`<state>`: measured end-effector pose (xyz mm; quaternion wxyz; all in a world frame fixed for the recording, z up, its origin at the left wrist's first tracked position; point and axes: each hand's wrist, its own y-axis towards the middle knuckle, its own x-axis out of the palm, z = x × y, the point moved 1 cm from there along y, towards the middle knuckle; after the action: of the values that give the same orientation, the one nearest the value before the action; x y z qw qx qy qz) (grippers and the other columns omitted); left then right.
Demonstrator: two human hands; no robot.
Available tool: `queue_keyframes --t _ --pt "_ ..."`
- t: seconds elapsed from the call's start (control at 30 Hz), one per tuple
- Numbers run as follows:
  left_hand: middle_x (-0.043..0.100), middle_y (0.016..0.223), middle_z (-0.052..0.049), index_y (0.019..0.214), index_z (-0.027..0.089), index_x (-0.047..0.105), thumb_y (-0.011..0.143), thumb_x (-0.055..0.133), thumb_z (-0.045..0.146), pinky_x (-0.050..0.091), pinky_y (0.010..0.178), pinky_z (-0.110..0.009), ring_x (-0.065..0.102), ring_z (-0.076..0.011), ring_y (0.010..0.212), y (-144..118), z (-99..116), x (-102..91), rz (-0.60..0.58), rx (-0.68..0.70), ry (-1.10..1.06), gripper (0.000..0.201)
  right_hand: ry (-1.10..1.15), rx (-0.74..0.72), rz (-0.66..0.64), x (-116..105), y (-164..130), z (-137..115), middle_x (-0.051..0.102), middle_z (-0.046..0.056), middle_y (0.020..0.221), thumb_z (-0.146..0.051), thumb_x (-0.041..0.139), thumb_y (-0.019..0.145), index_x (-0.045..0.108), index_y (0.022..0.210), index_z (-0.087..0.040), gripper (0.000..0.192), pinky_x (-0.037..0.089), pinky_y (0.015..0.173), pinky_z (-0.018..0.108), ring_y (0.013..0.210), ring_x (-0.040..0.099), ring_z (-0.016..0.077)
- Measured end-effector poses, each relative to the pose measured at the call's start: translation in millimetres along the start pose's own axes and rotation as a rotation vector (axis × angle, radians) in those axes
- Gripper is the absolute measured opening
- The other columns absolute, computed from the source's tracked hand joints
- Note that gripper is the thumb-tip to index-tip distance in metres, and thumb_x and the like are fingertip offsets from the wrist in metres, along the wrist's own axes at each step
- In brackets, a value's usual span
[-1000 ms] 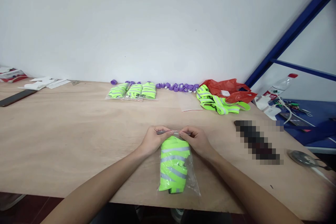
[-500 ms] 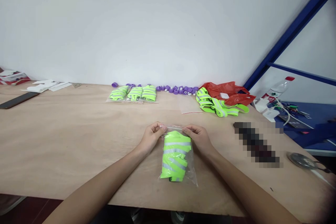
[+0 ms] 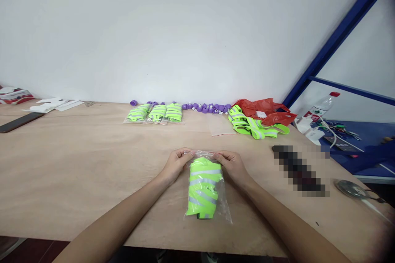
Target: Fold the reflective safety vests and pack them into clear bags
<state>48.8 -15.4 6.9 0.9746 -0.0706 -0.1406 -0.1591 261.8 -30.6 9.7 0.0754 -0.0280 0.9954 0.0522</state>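
A clear zip bag (image 3: 224, 201) lies close in front of me on the table, its top edge facing away. Inside it is a folded neon-yellow reflective strap (image 3: 203, 189) with silver stripes. My left hand (image 3: 177, 164) pinches the bag's top left corner between thumb and fingers. At the top right corner, my right hand (image 3: 231, 164) grips the same edge in a like pinch. Whether the zip seal between them is closed, I cannot tell.
Several filled bags (image 3: 157, 114) lie along the wall, beside purple caps (image 3: 206, 108). To their right are a flat clear bag (image 3: 220, 125), loose reflective straps (image 3: 259, 127) and a red plastic bag (image 3: 268, 109). A bottle (image 3: 322, 104) stands by the blue frame (image 3: 336, 33).
The view has shifted slightly. Both hands stay at the bag's top edge, with the left thumb and fingers a little differently placed along it.
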Motion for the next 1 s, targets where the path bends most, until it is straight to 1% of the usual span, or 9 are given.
queue_keyframes --t 0.13,0.37,0.47,0.53,0.67,0.73,0.8,0.9,1.0 --pt "0.060 0.058 0.001 0.065 0.014 0.063 0.066 0.082 0.056 0.035 0.055 -0.022 0.049 -0.0099 0.055 0 2 -1.9 0.021 0.068 0.074 0.046 0.020 0.009 -0.022 0 -1 -2 0.077 0.005 0.082 -0.054 0.070 0.077 0.079 0.077 -0.020 0.035 0.053 0.073 0.034 0.078 0.068 0.0231" --pt "0.066 0.066 -0.003 0.075 0.013 0.070 0.067 0.083 0.053 0.039 0.055 -0.023 0.054 -0.0123 0.058 8 20 -17.3 0.142 0.090 0.065 0.042 0.266 0.098 -0.012 4 3 9 0.076 0.009 0.096 -0.062 0.067 0.081 0.075 0.101 -0.018 0.049 0.055 0.066 0.031 0.073 0.068 0.0189" --pt "0.070 0.075 -0.003 0.078 0.017 0.070 0.069 0.083 0.050 0.047 0.068 -0.026 0.061 -0.0163 0.071 7 43 -22.8 0.234 0.278 -0.024 0.036 0.321 0.092 0.073 1 6 11 0.075 0.011 0.100 -0.066 0.065 0.080 0.072 0.105 -0.018 0.055 0.053 0.058 0.029 0.065 0.066 0.0156" --pt "0.073 0.082 -0.005 0.076 0.019 0.069 0.073 0.080 0.051 0.050 0.080 -0.031 0.065 -0.0200 0.082 2 56 -23.6 0.190 0.427 0.029 0.034 0.331 0.073 0.126 -2 8 9 0.075 0.011 0.097 -0.067 0.063 0.080 0.071 0.103 -0.018 0.054 0.053 0.057 0.028 0.064 0.065 0.0155" --pt "0.075 0.088 -0.011 0.068 0.019 0.069 0.091 0.054 0.061 0.043 0.102 -0.045 0.069 -0.0263 0.092 -9 64 -17.6 -0.215 0.508 0.335 0.050 0.333 0.046 0.202 -8 11 6 0.074 0.010 0.090 -0.066 0.063 0.079 0.070 0.096 -0.018 0.052 0.052 0.056 0.028 0.062 0.063 0.0150" --pt "0.075 0.092 -0.012 0.078 0.020 0.073 0.094 0.052 0.058 0.041 0.105 -0.046 0.069 -0.0268 0.096 -12 59 -12.8 -0.339 0.513 0.611 0.046 0.317 0.041 0.210 -9 12 5 0.074 0.010 0.089 -0.066 0.063 0.079 0.070 0.093 -0.018 0.051 0.052 0.057 0.028 0.061 0.063 0.0147" --pt "0.073 0.112 -0.013 0.098 0.022 0.074 0.088 0.063 0.055 0.038 0.108 -0.048 0.064 -0.0300 0.111 -13 53 -7.6 -0.374 0.542 0.973 0.036 0.294 0.035 0.204 -9 12 7 0.073 0.010 0.087 -0.067 0.062 0.079 0.069 0.091 -0.018 0.051 0.052 0.057 0.028 0.061 0.062 0.0146" --pt "0.049 0.148 -0.016 0.124 0.025 0.067 0.073 0.077 0.060 0.032 0.111 -0.056 0.044 -0.0400 0.135 -14 46 -2.1 -0.319 0.589 1.413 0.063 0.273 0.013 0.187 -7 13 10 0.073 0.009 0.085 -0.069 0.062 0.078 0.069 0.089 -0.018 0.053 0.051 0.057 0.028 0.060 0.062 0.0144" --pt "0.037 0.156 -0.017 0.130 0.024 0.062 0.070 0.080 0.058 0.035 0.109 -0.059 0.036 -0.0432 0.138 -16 45 -3.2 -0.208 0.601 1.623 0.072 0.256 -0.009 0.172 -6 13 11 0.072 0.008 0.083 -0.068 0.062 0.079 0.069 0.088 -0.018 0.052 0.050 0.056 0.027 0.060 0.061 0.0138"
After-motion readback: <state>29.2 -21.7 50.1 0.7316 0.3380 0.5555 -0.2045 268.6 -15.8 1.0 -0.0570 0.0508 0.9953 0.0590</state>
